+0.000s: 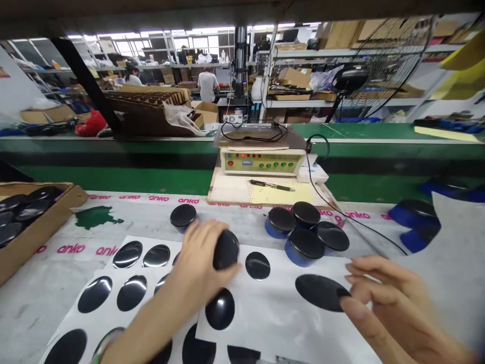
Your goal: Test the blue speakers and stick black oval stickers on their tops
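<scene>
My left hand [199, 260] is wrapped round a round black-topped case [227, 249], tilted with its glossy face to the right. Between thumb and fingers, my right hand [390, 303] pinches the edge of a thin black oval-looking disc sticker [320, 291], held above the white backing sheet [273, 313]. On that sheet lie more black disc stickers, one [257, 266] between my hands and another [220, 309] below my left hand. Just behind my left hand stands another black round case [183, 216]. A cluster of blue-sided round cases [304, 246] sits beyond the sticker.
At the left is a cardboard box [45, 227] of black round pieces. A control unit [261, 162] with buttons stands at the back, with a pen [272, 185] on paper before it. A black cable [341, 215] crosses the right side. Further blue cases [415, 217] lie far right.
</scene>
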A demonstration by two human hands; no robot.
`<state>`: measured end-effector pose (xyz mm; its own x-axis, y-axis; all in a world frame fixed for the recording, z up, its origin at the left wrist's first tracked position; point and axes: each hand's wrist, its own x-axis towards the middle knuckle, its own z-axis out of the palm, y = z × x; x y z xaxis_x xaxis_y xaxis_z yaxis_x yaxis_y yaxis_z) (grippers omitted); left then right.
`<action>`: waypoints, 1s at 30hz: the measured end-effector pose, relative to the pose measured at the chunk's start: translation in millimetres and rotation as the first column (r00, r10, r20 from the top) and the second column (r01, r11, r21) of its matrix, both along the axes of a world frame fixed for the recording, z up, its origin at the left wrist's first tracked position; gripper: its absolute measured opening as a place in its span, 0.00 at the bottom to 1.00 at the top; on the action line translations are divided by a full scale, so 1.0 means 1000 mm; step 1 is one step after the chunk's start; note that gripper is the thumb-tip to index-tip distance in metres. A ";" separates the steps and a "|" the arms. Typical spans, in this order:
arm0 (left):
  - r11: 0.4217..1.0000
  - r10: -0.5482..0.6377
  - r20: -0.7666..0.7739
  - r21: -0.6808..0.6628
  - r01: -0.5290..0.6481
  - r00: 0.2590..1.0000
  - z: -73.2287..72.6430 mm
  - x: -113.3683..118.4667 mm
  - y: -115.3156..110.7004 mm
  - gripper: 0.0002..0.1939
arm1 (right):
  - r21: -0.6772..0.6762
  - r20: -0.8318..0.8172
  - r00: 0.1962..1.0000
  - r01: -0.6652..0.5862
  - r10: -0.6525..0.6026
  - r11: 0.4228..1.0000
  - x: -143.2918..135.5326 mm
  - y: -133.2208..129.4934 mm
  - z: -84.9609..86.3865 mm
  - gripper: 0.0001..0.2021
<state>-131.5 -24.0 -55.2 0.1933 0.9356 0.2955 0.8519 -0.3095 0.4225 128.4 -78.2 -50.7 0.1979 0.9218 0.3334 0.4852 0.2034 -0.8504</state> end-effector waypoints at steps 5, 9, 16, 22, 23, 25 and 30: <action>0.931 0.155 0.384 -0.365 -0.005 0.910 -0.021 0.041 -0.074 0.42 | -0.255 -0.445 0.884 -0.279 0.144 0.926 -0.020 0.007 -0.023 0.14; 0.830 0.345 0.464 -0.556 -0.035 0.816 -0.031 0.046 -0.082 0.44 | -0.363 -0.606 0.792 -0.361 0.076 0.859 -0.048 0.007 -0.029 0.14; 0.833 0.283 0.480 -0.552 0.035 0.830 -0.028 0.039 -0.073 0.40 | -0.401 -0.618 0.782 -0.409 0.088 0.820 -0.062 0.001 -0.031 0.12; 0.849 0.261 0.482 -0.527 0.039 0.836 -0.028 0.041 -0.072 0.38 | -0.403 -0.597 0.797 -0.395 0.090 0.825 -0.067 -0.002 -0.030 0.13; 0.848 0.260 0.482 -0.529 0.041 0.836 -0.028 0.040 -0.072 0.38 | -0.404 -0.594 0.799 -0.394 0.091 0.826 -0.068 -0.002 -0.029 0.14; 0.848 0.257 0.484 -0.529 0.046 0.836 -0.027 0.040 -0.072 0.38 | -0.403 -0.586 0.804 -0.400 0.104 0.823 -0.068 -0.002 -0.029 0.14; 0.853 0.243 0.491 -0.519 0.057 0.836 -0.028 0.039 -0.073 0.38 | -0.368 -0.530 0.832 -0.396 0.160 0.841 -0.067 -0.002 -0.033 0.12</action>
<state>-92.4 -96.7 -83.0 0.0535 0.9815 -0.1837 0.4647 0.1384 0.8746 61.8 -80.6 -83.4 -0.0710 0.9793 -0.1895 -0.0062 -0.1905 -0.9817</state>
